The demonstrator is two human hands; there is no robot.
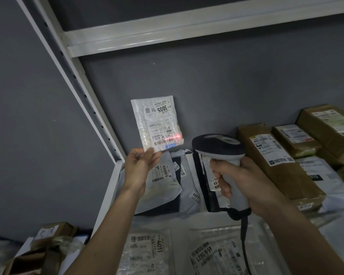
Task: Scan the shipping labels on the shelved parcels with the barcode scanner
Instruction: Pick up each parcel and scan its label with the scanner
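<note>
Right hand (244,181) grips grey barcode scanner (220,153); left hand (140,165) pinches crinkled white mailer (157,126) — white steel shelf (107,193), grey wall.

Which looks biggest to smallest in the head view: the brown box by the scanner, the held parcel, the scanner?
1. brown box
2. and 3. held parcel and scanner: about equal; nearness leaves it unsure.

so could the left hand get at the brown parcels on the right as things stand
Probably not: the left hand holds up a white parcel, and the right hand with the barcode scanner sits between it and the brown parcels.
</note>
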